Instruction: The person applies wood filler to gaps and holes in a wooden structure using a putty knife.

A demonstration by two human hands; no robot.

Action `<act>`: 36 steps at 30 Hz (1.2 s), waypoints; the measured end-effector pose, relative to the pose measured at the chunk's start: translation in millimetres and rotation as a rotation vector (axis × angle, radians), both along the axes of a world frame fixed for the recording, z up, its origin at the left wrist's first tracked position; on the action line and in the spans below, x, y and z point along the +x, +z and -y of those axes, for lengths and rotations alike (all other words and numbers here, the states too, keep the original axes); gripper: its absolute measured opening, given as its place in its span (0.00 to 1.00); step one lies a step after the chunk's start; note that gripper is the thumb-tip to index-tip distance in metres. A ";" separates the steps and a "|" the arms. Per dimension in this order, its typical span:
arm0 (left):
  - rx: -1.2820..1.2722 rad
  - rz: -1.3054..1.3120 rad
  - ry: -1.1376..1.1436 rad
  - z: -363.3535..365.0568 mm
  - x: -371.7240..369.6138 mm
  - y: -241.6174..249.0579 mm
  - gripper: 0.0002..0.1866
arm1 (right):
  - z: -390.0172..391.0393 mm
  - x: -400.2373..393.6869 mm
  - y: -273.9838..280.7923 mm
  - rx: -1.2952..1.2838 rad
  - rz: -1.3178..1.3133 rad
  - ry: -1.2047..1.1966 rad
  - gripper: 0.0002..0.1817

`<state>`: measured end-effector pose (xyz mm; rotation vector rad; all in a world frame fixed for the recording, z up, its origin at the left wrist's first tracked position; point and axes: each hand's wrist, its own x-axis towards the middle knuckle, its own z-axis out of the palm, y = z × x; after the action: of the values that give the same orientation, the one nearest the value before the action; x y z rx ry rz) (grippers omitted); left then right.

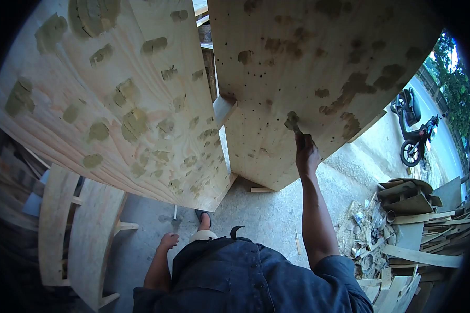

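Brown blotches [356,86] and black specks [260,74] dot the tan right-hand panel [305,81].

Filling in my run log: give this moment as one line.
right hand: holding scraper at right board | left hand: lowered, nothing visibly held | left board: many brownish patches

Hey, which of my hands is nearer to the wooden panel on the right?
Right. Your right hand is raised in front of the right panel, holding a tool up to its face; your left hand is low beside your body, farther from it.
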<state>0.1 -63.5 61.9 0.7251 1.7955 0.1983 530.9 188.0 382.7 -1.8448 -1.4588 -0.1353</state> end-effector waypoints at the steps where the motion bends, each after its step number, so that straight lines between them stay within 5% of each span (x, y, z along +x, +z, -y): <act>1: 0.036 0.018 0.002 -2.5 2.8 -2.4 0.21 | -2.3 7.7 -3.0 -0.027 -0.003 -0.007 0.18; 15: 0.201 0.085 0.037 -14.3 13.2 9.6 0.20 | 21.5 22.5 -25.8 -0.145 -0.051 -0.139 0.19; 21: 0.066 0.069 0.007 2.4 5.0 -14.0 0.19 | 20.6 33.4 27.0 -0.003 -0.173 -0.073 0.17; 36: 0.028 0.058 -0.094 -7.9 8.0 -13.0 0.20 | 16.8 40.2 15.9 0.092 -0.188 -0.106 0.20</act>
<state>8.1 -55.6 48.9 0.8136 1.7022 0.1802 571.1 171.3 398.6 -1.8081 -1.2076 -0.0768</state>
